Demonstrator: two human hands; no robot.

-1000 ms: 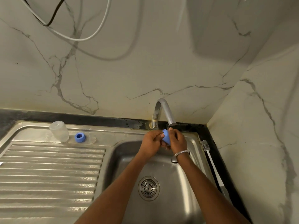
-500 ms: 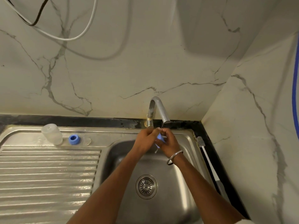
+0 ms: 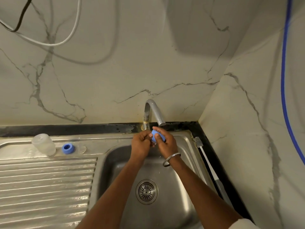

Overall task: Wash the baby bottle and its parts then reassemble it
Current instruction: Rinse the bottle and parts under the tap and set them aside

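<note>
Both hands meet under the grey tap spout (image 3: 156, 113), over the back of the steel sink basin (image 3: 115, 162). My right hand (image 3: 166, 143) holds a small blue bottle part (image 3: 155, 134), probably the cap, mostly hidden by fingers. Fingers of my left hand (image 3: 142, 144) press against the same part. On the draining board at the left, the clear bottle body (image 3: 43, 144) stands upside down. A blue screw ring (image 3: 67, 148) lies beside it, and a clear teat (image 3: 81, 148) sits just right of the ring.
A bottle brush (image 3: 208, 164) with a white handle lies along the sink's right rim by the marble side wall. The drain strainer (image 3: 146, 191) sits mid-basin. The ribbed draining board (image 3: 46, 187) fills the left. Cables (image 3: 72, 30) hang on the back wall.
The blue part has turned between my fingers, going from showing to nearly hidden and back. My hands stayed under the spout. The camera drifted slightly right.
</note>
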